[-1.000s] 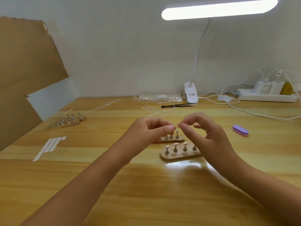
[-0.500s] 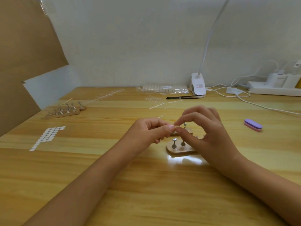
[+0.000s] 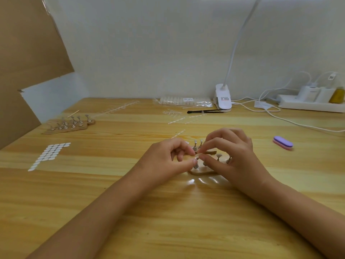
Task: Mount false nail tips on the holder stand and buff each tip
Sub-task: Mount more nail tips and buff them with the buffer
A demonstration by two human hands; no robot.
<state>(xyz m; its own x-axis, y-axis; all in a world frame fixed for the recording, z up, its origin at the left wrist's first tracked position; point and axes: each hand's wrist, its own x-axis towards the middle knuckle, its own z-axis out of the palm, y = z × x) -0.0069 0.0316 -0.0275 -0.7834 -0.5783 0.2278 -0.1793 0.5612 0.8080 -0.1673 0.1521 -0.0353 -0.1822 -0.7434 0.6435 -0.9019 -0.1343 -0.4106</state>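
Wide wooden surface (image 3: 168,212) under a white wall (image 3: 168,53), and all the action is dead centre. Both forearms come in, left hand (image 3: 166,161) and right hand (image 3: 233,157) meeting right over the stand (image 3: 200,172), low above its pegs (image 3: 218,156). That close, I'd say, so the piece can go straight onto a peg. Fingers (image 3: 194,161) curled on both sides, thumb and forefinger pinching a tiny clear tip (image 3: 197,156) between them; it's barely visible. Two hands for steadiness, surely. The buffer (image 3: 282,143) lies well off to the right, untouched.
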